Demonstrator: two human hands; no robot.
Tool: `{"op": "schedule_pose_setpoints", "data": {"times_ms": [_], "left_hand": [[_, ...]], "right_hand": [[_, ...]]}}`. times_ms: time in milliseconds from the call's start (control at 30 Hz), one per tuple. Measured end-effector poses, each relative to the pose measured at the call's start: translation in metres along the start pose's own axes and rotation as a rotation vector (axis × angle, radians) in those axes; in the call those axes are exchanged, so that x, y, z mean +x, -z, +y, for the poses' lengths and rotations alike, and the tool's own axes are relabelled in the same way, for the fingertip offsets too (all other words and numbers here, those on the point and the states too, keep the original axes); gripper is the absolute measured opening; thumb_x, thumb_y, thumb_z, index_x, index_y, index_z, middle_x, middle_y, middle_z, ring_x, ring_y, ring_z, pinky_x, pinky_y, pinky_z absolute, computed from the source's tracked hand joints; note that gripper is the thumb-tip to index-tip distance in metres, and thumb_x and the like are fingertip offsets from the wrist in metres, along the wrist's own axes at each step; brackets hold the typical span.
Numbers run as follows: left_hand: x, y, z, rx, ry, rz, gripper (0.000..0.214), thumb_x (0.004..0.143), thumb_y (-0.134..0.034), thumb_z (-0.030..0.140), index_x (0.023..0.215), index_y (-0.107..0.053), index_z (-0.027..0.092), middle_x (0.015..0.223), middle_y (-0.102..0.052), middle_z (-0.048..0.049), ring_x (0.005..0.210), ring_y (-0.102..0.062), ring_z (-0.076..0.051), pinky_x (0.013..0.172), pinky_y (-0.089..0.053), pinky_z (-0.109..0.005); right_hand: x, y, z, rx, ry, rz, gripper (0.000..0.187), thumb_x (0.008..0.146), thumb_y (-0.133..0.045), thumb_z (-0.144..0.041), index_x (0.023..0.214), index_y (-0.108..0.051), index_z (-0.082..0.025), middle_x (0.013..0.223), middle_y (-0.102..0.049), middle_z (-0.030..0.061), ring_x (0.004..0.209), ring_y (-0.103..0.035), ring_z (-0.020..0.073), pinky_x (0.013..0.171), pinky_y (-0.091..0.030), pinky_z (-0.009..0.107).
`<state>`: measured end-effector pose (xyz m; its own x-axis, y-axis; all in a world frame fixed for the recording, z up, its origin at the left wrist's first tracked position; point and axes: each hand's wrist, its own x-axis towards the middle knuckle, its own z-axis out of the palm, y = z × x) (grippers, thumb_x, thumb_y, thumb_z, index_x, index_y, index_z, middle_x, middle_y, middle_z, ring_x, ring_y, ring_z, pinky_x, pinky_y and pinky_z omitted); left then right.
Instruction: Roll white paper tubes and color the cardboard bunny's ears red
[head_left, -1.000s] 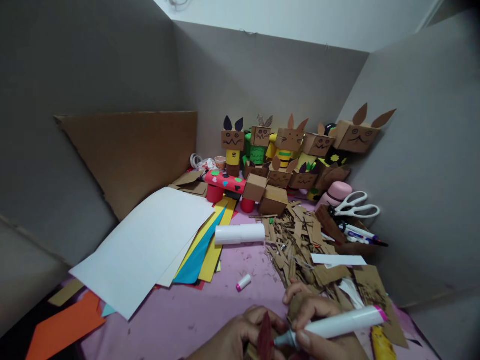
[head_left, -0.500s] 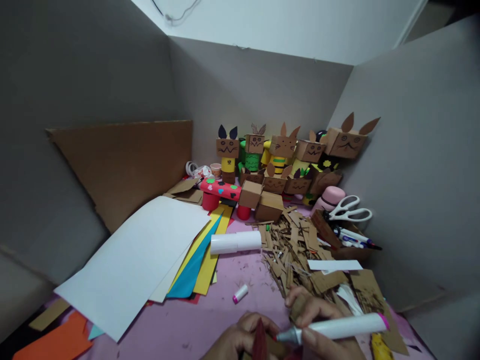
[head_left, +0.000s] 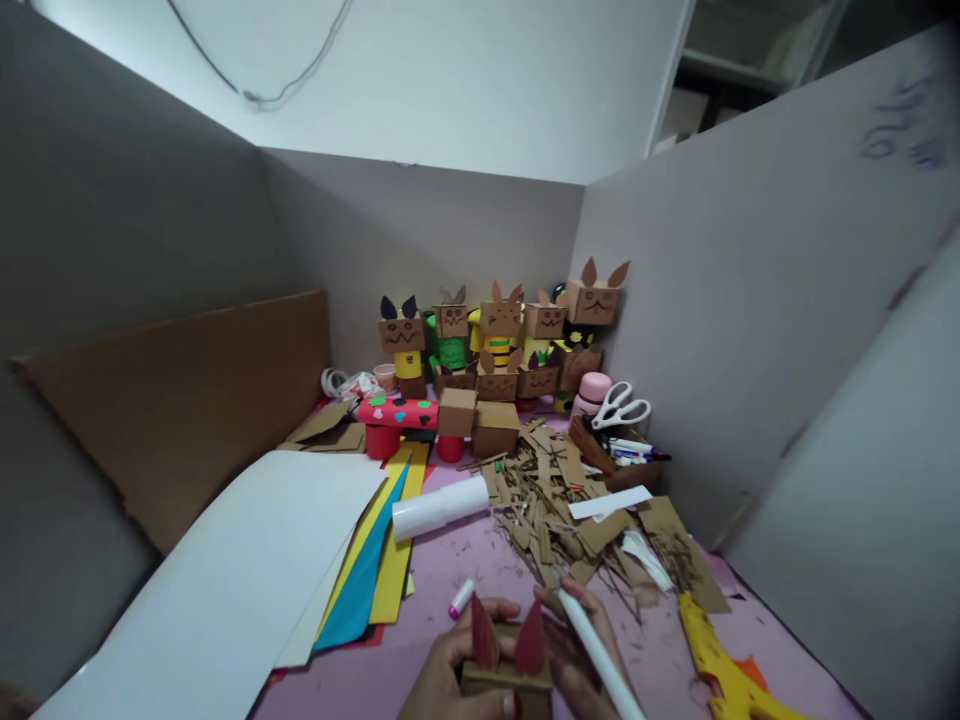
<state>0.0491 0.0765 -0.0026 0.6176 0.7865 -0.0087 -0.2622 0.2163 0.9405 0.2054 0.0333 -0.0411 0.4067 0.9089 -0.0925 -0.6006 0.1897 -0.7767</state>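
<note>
At the bottom centre, my left hand (head_left: pixel 442 675) is closed around a small cardboard box head (head_left: pixel 506 678) with two upright dark-red pointed ears. My right hand (head_left: pixel 579 640) lies against the box's right side and holds a white marker (head_left: pixel 600 655), uncapped, its tip slanting up and left, away from the box. A small brown cardboard piece (head_left: pixel 552 603) shows by the right fingers; I cannot tell whether it is gripped. The marker's white-and-pink cap (head_left: pixel 461 598) lies on the pink tabletop just beyond my left hand.
A heap of cardboard scraps (head_left: pixel 544 500) lies ahead, beside a rolled white tube (head_left: pixel 441 508). White sheets (head_left: pixel 210 580) cover the left. A yellow glue gun (head_left: pixel 724 670) is at right, scissors (head_left: pixel 621 408) in a box behind. Several cardboard animal figures (head_left: pixel 500 318) line the back.
My view has shifted, bringing the glue gun into sight. The box head shows more fully now. The marker has swung from pointing left at the box to pointing up and away.
</note>
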Motion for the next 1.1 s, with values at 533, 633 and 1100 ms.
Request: {"op": "schedule_pose_setpoints", "data": {"times_ms": [533, 633, 1100], "left_hand": [[-0.003, -0.017, -0.013, -0.143, 0.067, 0.141, 0.082, 0.053, -0.090, 0.036, 0.122, -0.048, 0.022, 0.091, -0.074, -0.0108, 0.083, -0.071, -0.032, 0.076, -0.052, -0.042], [-0.007, -0.010, -0.010, -0.160, 0.074, 0.095, 0.072, 0.052, -0.090, 0.034, 0.114, -0.055, 0.022, 0.092, -0.074, -0.0088, 0.083, -0.070, -0.030, 0.075, -0.051, -0.038], [-0.007, 0.053, -0.047, 0.070, -0.100, -0.104, 0.045, 0.047, -0.091, 0.036, 0.085, -0.073, 0.019, 0.119, -0.060, -0.0121, 0.111, -0.056, -0.035, 0.096, -0.040, -0.044]], "right_hand": [[-0.040, -0.031, 0.018, 0.100, 0.193, 0.005, 0.064, 0.062, -0.084, -0.042, 0.111, -0.046, -0.030, 0.088, -0.078, 0.0034, 0.075, -0.074, 0.0275, 0.065, -0.057, 0.036], [-0.040, -0.024, 0.016, 0.009, 0.248, 0.048, 0.058, 0.063, -0.082, -0.047, 0.110, -0.053, -0.028, 0.088, -0.076, 0.0027, 0.078, -0.072, 0.0265, 0.069, -0.055, 0.035], [-0.023, -0.045, -0.051, -0.259, 0.355, -0.037, 0.034, 0.081, -0.065, -0.047, 0.060, -0.057, -0.021, 0.060, -0.054, -0.0029, 0.057, -0.047, 0.0148, 0.059, -0.040, 0.025]]}}
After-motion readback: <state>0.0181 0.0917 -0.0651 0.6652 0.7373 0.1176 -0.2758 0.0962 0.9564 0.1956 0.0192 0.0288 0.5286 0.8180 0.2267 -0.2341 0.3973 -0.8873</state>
